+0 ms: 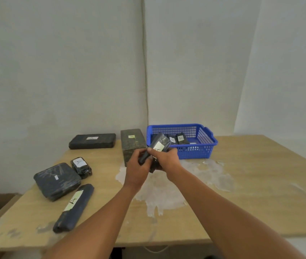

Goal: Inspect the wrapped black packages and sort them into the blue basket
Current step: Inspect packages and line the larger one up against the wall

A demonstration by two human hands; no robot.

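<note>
Handwritten "A" on small package [80, 166] and, seemingly, long package [74, 207] labels.

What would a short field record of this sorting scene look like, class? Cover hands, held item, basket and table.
Held item: black wrapped package with a white label, tilted, lifted above the table
Left hand: grips its lower end
Right hand: grips its middle
Blue plastic mesh basket: holds several small labelled black packages
Wooden table: five more dark packages, left and centre

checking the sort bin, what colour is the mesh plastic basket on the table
Blue: the mesh plastic basket shows best in the head view.
</note>
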